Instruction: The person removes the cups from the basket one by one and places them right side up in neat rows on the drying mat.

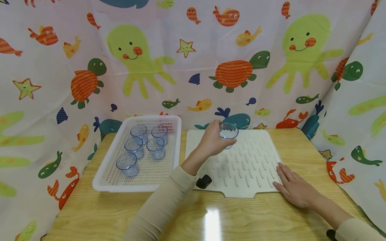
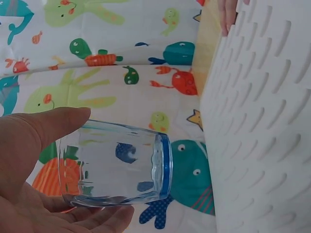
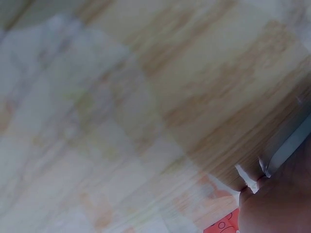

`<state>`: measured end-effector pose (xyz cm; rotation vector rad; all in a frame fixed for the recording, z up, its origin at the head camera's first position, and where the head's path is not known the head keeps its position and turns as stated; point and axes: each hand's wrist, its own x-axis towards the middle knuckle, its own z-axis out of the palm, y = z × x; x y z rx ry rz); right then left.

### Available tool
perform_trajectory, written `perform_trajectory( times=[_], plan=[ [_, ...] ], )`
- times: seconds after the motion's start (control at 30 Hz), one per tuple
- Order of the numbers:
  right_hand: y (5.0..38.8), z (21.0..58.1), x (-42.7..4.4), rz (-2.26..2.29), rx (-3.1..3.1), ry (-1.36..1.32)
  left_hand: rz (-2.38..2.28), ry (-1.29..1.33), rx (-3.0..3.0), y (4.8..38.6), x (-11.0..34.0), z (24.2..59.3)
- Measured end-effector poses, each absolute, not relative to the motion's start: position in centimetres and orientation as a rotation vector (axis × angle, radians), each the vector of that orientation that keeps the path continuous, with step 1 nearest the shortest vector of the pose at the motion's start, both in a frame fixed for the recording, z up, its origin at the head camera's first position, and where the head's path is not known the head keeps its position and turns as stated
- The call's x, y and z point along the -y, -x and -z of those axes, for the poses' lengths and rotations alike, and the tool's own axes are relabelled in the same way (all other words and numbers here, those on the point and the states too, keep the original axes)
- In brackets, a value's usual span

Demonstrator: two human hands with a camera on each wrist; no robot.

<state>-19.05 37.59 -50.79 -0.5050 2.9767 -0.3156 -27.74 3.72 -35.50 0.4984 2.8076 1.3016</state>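
Note:
My left hand [image 1: 214,139] holds a clear bluish glass [image 1: 228,131] above the back part of a white ridged draining board [image 1: 241,174]. In the left wrist view the thumb [image 2: 63,121] lies on one side of the glass [image 2: 116,162] and the fingers on the other. Its wider end faces up, and a gap separates it from the board [image 2: 262,145]. My right hand [image 1: 297,189] rests with extended fingers at the board's right edge, on the wooden table. The right wrist view catches only part of that hand [image 3: 277,204], in shadow.
Left of the board stands a white plastic basket [image 1: 98,179] with several similar glasses [image 1: 127,164] inside. The wooden table [image 1: 241,221] extends in front of both. A patterned cloth [image 1: 187,90] with sea animals hangs behind and at the sides.

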Motion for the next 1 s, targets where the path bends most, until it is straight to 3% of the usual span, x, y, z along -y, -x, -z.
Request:
perform_trajectory(
  times=[1.0],
  plan=[
    [18.9, 50.6, -37.4, 0.306, -2.969, 0.494, -1.322, -0.302, -2.843, 33.5, -9.8, 39.6]
  ],
)
